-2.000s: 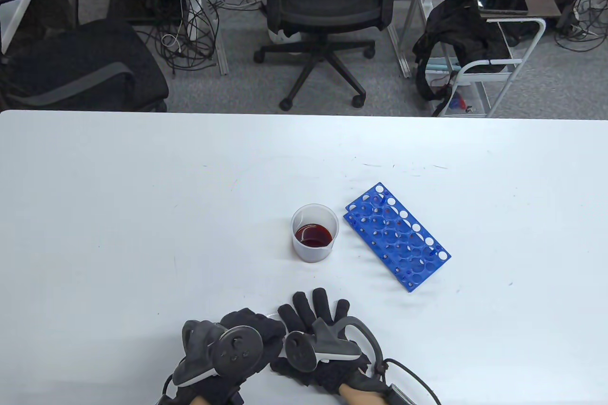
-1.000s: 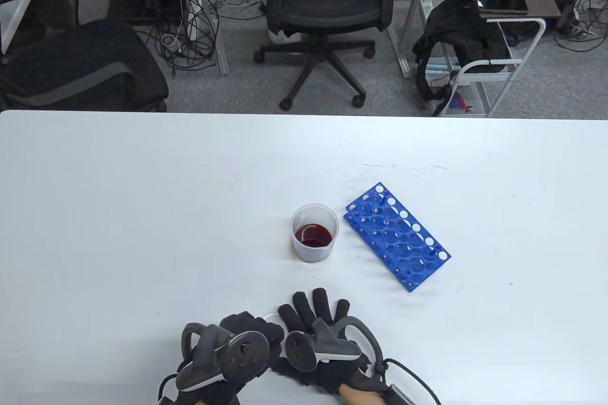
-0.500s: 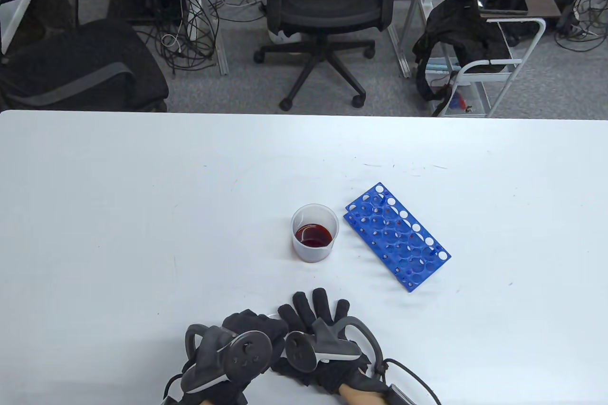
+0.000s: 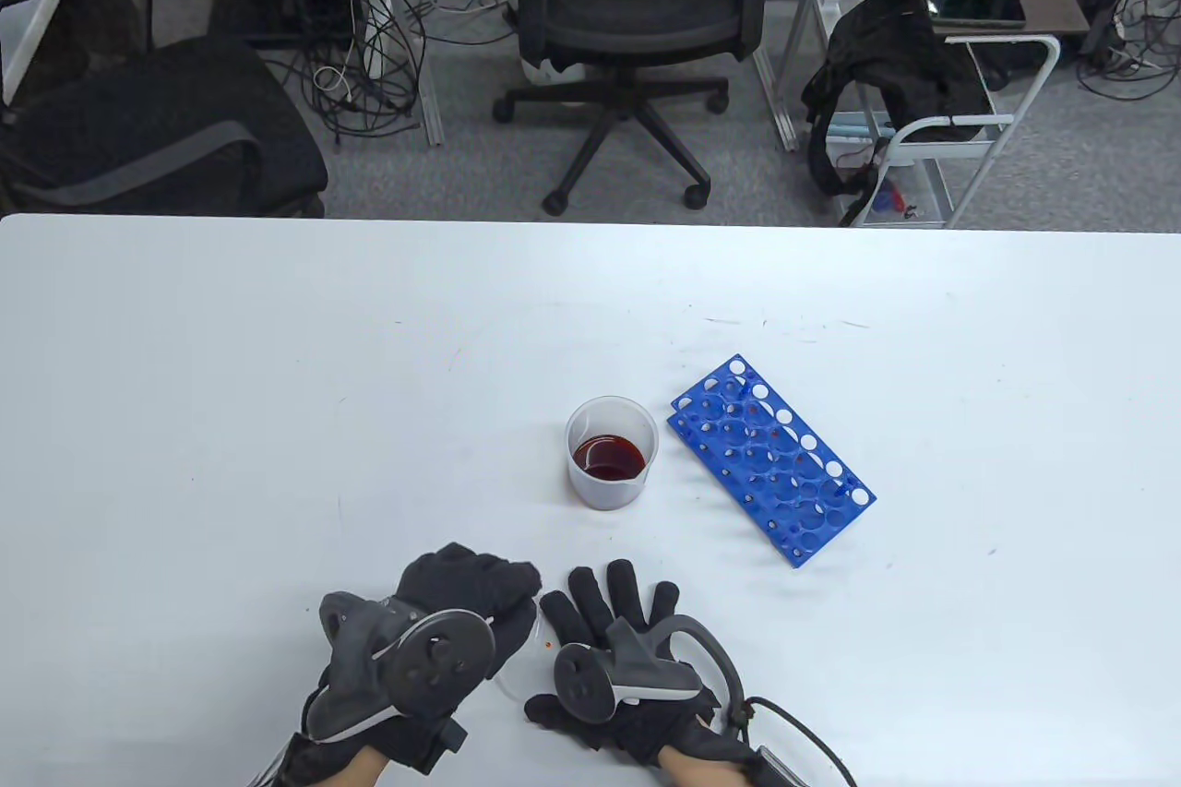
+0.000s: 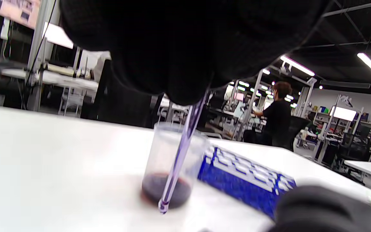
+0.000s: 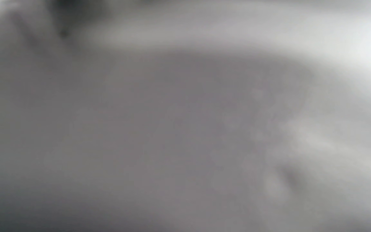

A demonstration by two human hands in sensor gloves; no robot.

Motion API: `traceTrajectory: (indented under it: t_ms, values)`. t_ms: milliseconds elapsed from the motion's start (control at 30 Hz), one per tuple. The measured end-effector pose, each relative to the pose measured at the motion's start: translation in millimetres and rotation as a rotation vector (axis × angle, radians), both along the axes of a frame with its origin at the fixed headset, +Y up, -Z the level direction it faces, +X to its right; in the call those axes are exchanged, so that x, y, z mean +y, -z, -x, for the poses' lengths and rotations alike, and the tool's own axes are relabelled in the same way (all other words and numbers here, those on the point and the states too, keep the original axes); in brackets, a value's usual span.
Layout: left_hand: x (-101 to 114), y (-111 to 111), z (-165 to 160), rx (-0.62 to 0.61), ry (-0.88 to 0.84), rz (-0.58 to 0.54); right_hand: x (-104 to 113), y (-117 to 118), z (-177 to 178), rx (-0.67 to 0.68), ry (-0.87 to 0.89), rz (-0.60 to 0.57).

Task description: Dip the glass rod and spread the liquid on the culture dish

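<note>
1. At the near edge of the worktop [image 4: 231,381], around six o'clock, my left hand [image 4: 434,630] has lifted and swung out toward seven o'clock, away from my right hand [image 4: 618,649], which it was pressed against half a second ago.
2. My left hand's fingers are closed around the glass rod [image 5: 180,161]; the left wrist view shows it hanging down from my fist, tip free in the air.
3. That move uncovers the culture dish [image 4: 526,639], a faint clear rim between my hands, with a small red spot on it.
4. My right hand lies flat, fingers spread apart, holding nothing, resting beside the dish just as before; its wrist view is only blur.
5. The beaker [image 4: 611,464] of dark red liquid stands at twelve o'clock from my hands, the blue rack [image 4: 770,459] just beside it at three o'clock, neither moved.
6. I judge one spreading pass is finished, and the rod is rising toward the beaker for another dip.
</note>
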State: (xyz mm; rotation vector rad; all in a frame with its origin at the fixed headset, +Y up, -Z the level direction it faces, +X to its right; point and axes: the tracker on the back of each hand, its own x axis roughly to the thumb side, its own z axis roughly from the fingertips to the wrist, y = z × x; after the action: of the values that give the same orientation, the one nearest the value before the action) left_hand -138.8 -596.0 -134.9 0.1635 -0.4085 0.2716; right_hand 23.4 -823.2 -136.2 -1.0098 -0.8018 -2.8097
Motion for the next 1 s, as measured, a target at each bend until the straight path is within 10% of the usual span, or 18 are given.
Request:
traceTrajectory:
  t_ms: [267,600,1000]
  values:
    - [25,56,-37,0.037,-0.050,-0.079,0,0,0,0.000,0.001,0.000]
    - [-22,122,-85,0.044,0.103,0.054,0,0,0,0.000,0.001,0.000]
    - [-66,145,-107,0.051,0.253,0.156,0,0,0,-0.001,0.006,0.005]
